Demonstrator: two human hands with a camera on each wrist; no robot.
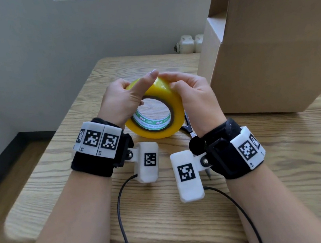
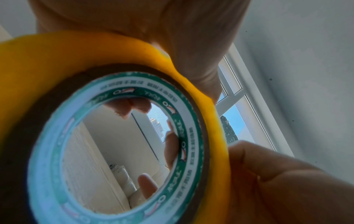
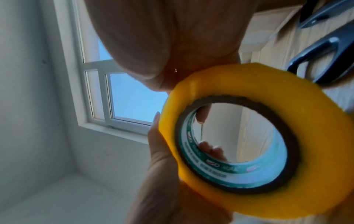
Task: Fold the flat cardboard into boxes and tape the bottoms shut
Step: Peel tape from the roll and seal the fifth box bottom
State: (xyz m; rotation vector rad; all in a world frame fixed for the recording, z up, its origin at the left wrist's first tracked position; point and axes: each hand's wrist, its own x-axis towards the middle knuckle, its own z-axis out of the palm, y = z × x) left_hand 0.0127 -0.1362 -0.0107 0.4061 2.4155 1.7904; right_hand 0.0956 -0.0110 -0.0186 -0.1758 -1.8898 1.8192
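Two hands: left (image 1: 120,100), right (image 1: 194,95). One yellow tape roll (image 1: 167,118). One pair of scissors (image 1: 187,125). Cardboard boxes: one (image 1: 269,61) plainly seen, more cardboard behind, count unclear. One wooden table (image 1: 166,211). Two wrist bands. Two cables. One window.

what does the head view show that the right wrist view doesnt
Only the head view shows the folded cardboard box standing on the wooden table, the wrist bands and their cables. Only the right wrist view shows the window and the scissors' dark handles up close. Both show the yellow tape roll held up by the left hand and the right hand, fingers meeting on its outer face.
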